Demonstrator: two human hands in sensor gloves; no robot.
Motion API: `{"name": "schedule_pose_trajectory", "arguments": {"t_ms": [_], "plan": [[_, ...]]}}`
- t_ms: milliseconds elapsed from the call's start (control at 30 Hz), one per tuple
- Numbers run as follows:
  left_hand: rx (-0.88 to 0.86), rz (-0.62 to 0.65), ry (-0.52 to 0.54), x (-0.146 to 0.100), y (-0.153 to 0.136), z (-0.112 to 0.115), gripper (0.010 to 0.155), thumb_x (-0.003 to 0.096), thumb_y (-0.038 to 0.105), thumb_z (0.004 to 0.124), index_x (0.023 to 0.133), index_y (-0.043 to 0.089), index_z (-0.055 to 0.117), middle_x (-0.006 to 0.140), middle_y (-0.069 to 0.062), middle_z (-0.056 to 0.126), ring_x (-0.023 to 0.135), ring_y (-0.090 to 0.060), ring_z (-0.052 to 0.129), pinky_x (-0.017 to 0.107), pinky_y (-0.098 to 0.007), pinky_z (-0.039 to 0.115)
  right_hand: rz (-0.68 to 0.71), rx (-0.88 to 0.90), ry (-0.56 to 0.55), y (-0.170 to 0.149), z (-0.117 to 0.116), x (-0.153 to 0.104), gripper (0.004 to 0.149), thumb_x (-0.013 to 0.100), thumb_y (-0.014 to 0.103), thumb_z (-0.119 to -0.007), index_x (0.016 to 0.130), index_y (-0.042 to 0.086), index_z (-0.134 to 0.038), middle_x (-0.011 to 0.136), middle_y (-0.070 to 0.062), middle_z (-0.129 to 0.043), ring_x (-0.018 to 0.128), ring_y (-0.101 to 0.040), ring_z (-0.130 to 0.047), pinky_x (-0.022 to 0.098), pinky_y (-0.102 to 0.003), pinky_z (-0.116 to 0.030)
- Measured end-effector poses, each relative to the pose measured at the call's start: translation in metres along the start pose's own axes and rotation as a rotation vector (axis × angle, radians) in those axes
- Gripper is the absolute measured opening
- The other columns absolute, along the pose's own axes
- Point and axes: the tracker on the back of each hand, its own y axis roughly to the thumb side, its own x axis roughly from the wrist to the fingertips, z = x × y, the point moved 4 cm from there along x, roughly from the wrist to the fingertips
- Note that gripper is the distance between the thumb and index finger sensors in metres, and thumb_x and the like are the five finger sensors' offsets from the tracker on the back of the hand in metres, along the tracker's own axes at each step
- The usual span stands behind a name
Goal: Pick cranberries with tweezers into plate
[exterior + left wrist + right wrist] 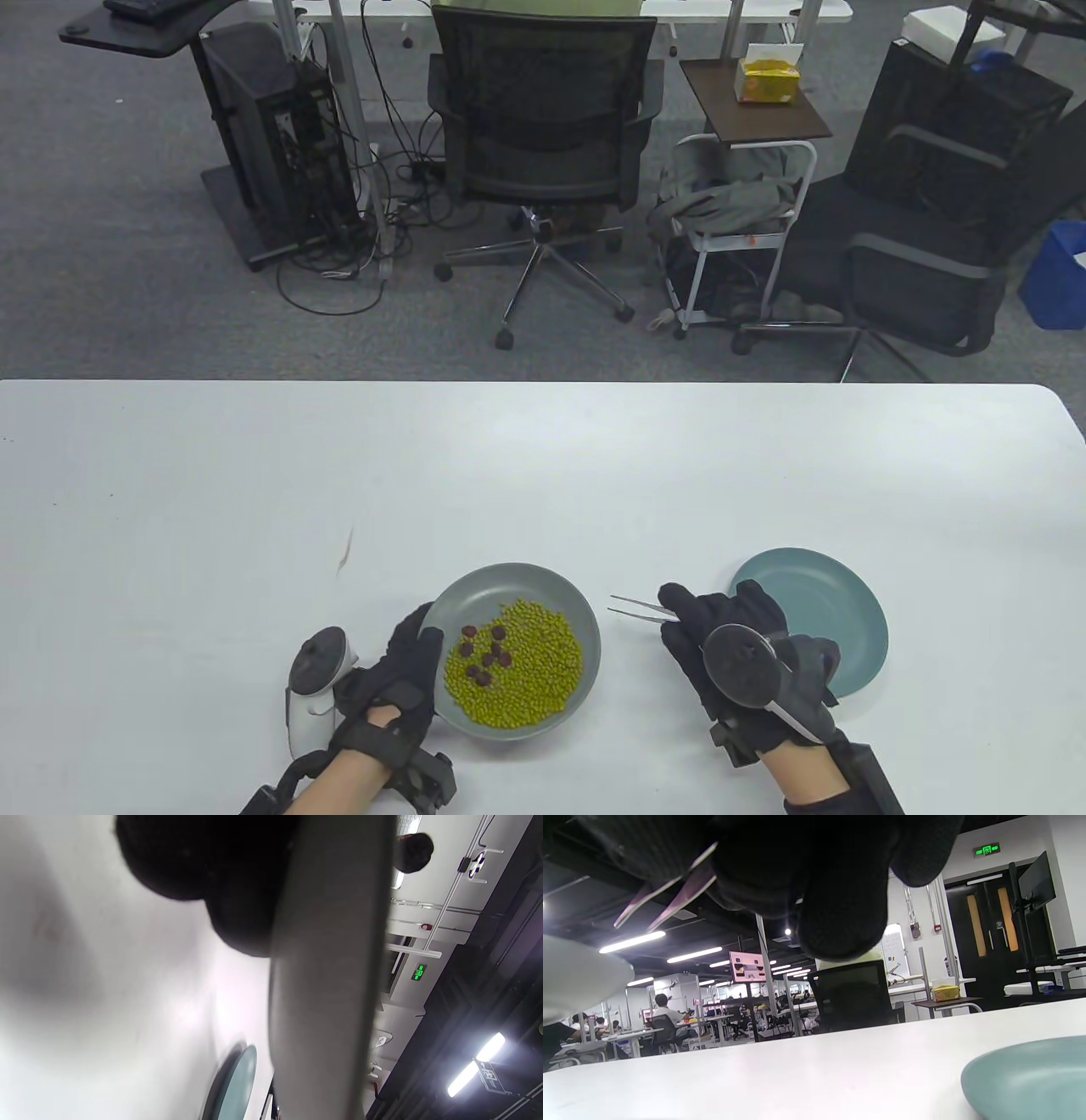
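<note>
A grey bowl (543,586) sits on the white table near the front, filled with green beans (530,671) and several dark red cranberries (484,655) on its left side. My left hand (407,679) grips the bowl's left rim; the bowl's underside (322,984) fills the left wrist view. My right hand (721,641) holds metal tweezers (640,609), tips pointing left toward the bowl, slightly apart and empty. The tweezers also show in the right wrist view (666,895). An empty teal plate (836,611) lies to the right, partly under my right hand.
The white table (543,475) runs wide behind the dishes. Beyond its far edge stand office chairs (543,127), a computer tower (271,144) and a small side table with a yellow box (768,76).
</note>
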Motion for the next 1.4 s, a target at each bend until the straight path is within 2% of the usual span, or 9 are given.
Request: {"name": "schedule_pose_trajectory", "arguments": {"t_ms": [200, 433, 600, 867, 1400], "plan": [[0.053, 0.023, -0.028, 0.003, -0.006, 0.012, 0.060, 0.0540, 0.045, 0.055, 0.104, 0.022, 0.030, 0.094, 0.000, 0.065, 0.046, -0.018, 0.107, 0.031, -0.035, 0.090, 0.055, -0.019, -0.058, 0.018, 0.009, -0.005, 0.050, 0.035, 0.056, -0.070, 0.082, 0.040, -0.075, 0.059, 0.016, -0.086, 0.059, -0.010, -0.095, 0.075, -0.047, -0.056], [0.056, 0.007, -0.026, 0.006, -0.014, 0.012, 0.061, 0.0543, 0.046, 0.055, 0.104, 0.023, 0.029, 0.095, 0.000, 0.064, 0.047, -0.018, 0.106, 0.032, -0.034, 0.090, 0.232, -0.109, -0.084, 0.072, 0.009, -0.021, 0.050, 0.034, 0.056, -0.071, 0.081, 0.040, -0.076, 0.059, 0.016, -0.087, 0.062, -0.010, -0.094, 0.075, -0.048, -0.055], [0.050, 0.006, -0.028, 0.006, -0.014, 0.012, 0.061, 0.0543, 0.047, 0.055, 0.104, 0.023, 0.029, 0.095, 0.000, 0.064, 0.047, -0.018, 0.107, 0.032, -0.034, 0.090, 0.353, -0.255, -0.092, 0.105, 0.001, -0.034, 0.050, 0.034, 0.057, -0.072, 0.081, 0.041, -0.077, 0.058, 0.017, -0.088, 0.060, -0.010, -0.094, 0.076, -0.048, -0.053], [0.054, 0.007, -0.031, 0.006, -0.015, 0.013, 0.061, 0.0543, 0.047, 0.055, 0.104, 0.023, 0.029, 0.095, 0.000, 0.064, 0.047, -0.018, 0.107, 0.031, -0.034, 0.091, 0.373, -0.257, -0.041, 0.110, -0.012, -0.035, 0.051, 0.033, 0.058, -0.072, 0.081, 0.040, -0.077, 0.058, 0.016, -0.088, 0.060, -0.011, -0.094, 0.077, -0.048, -0.052], [0.041, -0.003, -0.044, 0.005, -0.015, 0.017, 0.061, 0.0544, 0.047, 0.055, 0.104, 0.023, 0.029, 0.095, -0.001, 0.064, 0.047, -0.019, 0.106, 0.032, -0.035, 0.090, 0.392, -0.273, -0.059, 0.114, -0.014, -0.037, 0.046, 0.034, 0.054, -0.074, 0.077, 0.038, -0.082, 0.055, 0.016, -0.088, 0.060, -0.011, -0.093, 0.076, -0.048, -0.052]]}}
